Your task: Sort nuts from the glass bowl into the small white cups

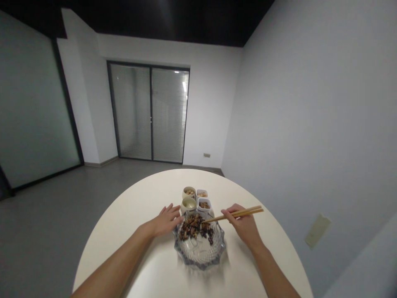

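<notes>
A scalloped clear glass bowl (201,260) stands on the round table, with brown and dark dried pieces (192,226) heaped toward its far side. My left hand (169,219) lies at the bowl's upper left edge, fingers spread, holding nothing. In my right hand (243,225) is a pair of wooden chopsticks (248,212), their tips down among the pieces in the bowl. Just beyond the bowl are a pale round cup (189,203) and a white square dish (204,204) with brown pieces. Whether the chopstick tips pinch a piece is too small to tell.
Behind them sit another round cup (189,190) with light pieces and a second white dish (202,193) with pale pieces. The white round table (149,190) has a curved edge. A wall (310,124) rises close on the right; glass doors (150,114) stand at the back.
</notes>
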Demonstrator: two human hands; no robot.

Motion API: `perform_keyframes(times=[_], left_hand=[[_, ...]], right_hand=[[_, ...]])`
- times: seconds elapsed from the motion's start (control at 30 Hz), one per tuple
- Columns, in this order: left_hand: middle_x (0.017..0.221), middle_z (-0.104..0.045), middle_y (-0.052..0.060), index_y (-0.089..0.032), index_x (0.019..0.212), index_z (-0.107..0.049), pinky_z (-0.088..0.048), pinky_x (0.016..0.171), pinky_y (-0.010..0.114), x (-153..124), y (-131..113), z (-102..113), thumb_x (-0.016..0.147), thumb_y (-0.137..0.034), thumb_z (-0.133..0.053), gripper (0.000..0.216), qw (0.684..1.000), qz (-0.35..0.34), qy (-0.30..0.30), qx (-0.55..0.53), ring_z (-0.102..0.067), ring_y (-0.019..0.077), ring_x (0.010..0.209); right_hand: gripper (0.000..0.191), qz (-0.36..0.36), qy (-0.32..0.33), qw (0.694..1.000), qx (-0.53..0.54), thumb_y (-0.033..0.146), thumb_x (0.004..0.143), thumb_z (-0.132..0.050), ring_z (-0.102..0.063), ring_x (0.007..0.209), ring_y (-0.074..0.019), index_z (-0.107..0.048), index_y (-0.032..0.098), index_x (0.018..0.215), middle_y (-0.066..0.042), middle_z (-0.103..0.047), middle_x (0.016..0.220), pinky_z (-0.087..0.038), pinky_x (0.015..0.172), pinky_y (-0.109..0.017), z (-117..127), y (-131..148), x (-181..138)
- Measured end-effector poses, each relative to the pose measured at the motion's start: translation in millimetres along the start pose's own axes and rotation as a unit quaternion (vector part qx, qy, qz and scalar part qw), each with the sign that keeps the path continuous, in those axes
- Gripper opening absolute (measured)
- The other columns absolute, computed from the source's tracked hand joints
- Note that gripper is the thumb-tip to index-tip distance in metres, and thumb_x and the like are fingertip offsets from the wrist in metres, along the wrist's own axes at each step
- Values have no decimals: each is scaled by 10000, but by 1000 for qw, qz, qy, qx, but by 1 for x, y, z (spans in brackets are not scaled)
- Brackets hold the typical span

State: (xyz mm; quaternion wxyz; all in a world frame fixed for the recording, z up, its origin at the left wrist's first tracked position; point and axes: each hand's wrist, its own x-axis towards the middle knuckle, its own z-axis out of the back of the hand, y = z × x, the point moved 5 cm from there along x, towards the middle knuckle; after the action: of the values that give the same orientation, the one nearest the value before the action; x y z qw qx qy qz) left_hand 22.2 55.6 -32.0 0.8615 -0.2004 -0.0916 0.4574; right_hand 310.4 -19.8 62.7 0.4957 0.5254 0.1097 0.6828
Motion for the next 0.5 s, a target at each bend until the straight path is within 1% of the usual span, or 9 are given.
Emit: perform_keyframes(times=[0.1, 0.17, 0.3, 0.5], left_hand=[[1599, -244, 51, -291, 1353, -554, -78, 1151, 596, -1, -2, 3, 1029, -630, -224, 574, 1000, -1, 3, 1, -94, 363, 1467], [1599, -244, 51, -291, 1355, -553, -80, 1152, 595, -1, -3, 5, 1029, -628, -225, 572, 1000, 0, 3, 3, -97, 361, 1467], [1600, -242, 41, -293, 1356, -556, -71, 1158, 583, -2, -5, 5, 1034, -611, -240, 552, 1000, 7, 5, -1, -86, 351, 1470], [1600, -241, 49, -283, 1343, -568, -69, 1159, 577, -2, -4, 5, 1033, -621, -235, 567, 1000, 10, 3, 2, -81, 349, 1471]], right_hand=[[373, -25, 54, 998, 4, 513, 848, -646, -538, 474, -160, -694, 203, 647, -9, -621, 513, -408, 453, -258, -4, 0, -1], [396, -35, 79, 996, 1, 506, 878, -606, -508, 431, -145, -690, 202, 638, 9, -585, 463, -376, 431, -250, -6, -1, -2], [468, -49, 79, 996, -11, 510, 925, -531, -517, 433, -145, -657, 202, 597, 15, -562, 440, -394, 475, -255, -6, -6, -3], [525, -36, 77, 996, -15, 507, 940, -499, -564, 512, -168, -579, 210, 514, -7, -588, 484, -424, 561, -276, -3, 0, -3]])
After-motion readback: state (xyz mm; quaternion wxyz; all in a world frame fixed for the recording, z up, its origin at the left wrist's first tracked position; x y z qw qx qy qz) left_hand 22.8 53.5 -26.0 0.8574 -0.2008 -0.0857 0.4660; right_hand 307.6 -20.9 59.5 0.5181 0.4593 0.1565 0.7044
